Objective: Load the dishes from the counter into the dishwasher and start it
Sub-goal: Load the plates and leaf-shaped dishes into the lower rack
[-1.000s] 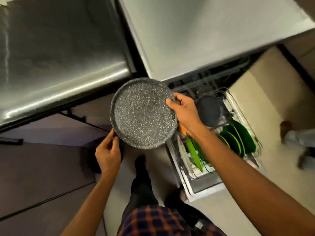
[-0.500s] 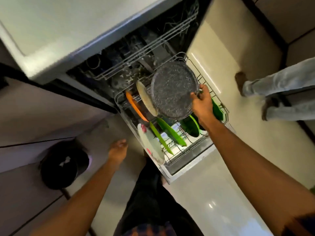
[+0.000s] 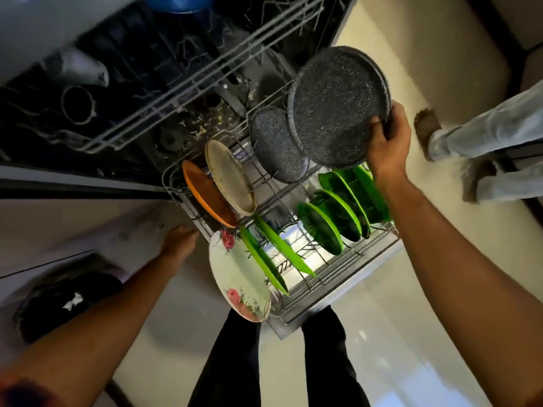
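While our right hand (image 3: 388, 142) grips the speckled grey plate (image 3: 338, 104) by its lower right rim, fingers curled over the edge, the plate hangs tilted above the far right part of the lower rack (image 3: 338, 286), not yet seated. We judge the step in hand to be slotting this plate; the dishwasher stands open. The next move calls for lowering the plate on edge into a free gap between the tines, just beside the second speckled plate (image 3: 276, 145), without knocking it or the green plates (image 3: 338, 212) below our wrist. Our left hand (image 3: 179, 242), blurred, hangs relaxed beside the rack, holding nothing. A beige plate (image 3: 230, 177), an orange plate (image 3: 205, 195) and a floral plate (image 3: 238, 277) fill the left row. The upper rack (image 3: 176, 89) overhangs behind, and another person's legs (image 3: 484, 136) stand to the right.
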Demonstrator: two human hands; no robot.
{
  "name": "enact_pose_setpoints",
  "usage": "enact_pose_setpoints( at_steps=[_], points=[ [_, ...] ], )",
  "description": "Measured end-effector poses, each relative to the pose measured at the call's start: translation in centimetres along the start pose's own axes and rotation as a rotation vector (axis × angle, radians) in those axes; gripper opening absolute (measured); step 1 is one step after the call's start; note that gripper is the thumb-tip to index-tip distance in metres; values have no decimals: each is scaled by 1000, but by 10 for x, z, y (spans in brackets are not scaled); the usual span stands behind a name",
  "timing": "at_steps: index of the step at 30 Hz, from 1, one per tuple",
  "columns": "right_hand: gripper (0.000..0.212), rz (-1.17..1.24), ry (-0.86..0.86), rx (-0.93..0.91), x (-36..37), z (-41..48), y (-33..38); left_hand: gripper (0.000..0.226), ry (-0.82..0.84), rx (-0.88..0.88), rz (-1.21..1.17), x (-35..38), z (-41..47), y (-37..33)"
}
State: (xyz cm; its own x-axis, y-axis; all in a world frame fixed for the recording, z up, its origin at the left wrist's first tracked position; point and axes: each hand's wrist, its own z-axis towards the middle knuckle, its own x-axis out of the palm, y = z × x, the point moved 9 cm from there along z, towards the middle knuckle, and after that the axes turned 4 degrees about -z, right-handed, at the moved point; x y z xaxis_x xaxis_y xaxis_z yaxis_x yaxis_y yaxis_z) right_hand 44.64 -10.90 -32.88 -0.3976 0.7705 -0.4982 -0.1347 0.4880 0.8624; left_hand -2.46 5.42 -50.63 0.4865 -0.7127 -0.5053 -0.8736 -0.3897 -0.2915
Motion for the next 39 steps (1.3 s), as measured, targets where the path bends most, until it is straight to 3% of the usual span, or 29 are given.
enact_pose_setpoints(
  at_steps=[6, 9, 16, 30, 34, 39],
  points=[
    [24, 127, 17, -13, -9, 33, -17, 8, -17, -124, -196, 19, 12, 11],
    [25, 173, -6, 16, -26, 44, -36, 12, 4, -143, -266, 32, 35, 26],
    [19, 168, -24, 87, -32, 60, -86, 14, -16, -212, -389, 39, -3, 0],
    [31, -36, 231, -25, 79, 63, -80, 14, -118, -244, -430, 30, 14, 5],
    [36, -130, 300, -28, 99, 58, -86, 30, -101, -219, -496, 30, 16, 6],
    [36, -246, 461, -15, 121, 43, -97, 29, -122, -224, -473, 29, 19, 7]
  ],
)
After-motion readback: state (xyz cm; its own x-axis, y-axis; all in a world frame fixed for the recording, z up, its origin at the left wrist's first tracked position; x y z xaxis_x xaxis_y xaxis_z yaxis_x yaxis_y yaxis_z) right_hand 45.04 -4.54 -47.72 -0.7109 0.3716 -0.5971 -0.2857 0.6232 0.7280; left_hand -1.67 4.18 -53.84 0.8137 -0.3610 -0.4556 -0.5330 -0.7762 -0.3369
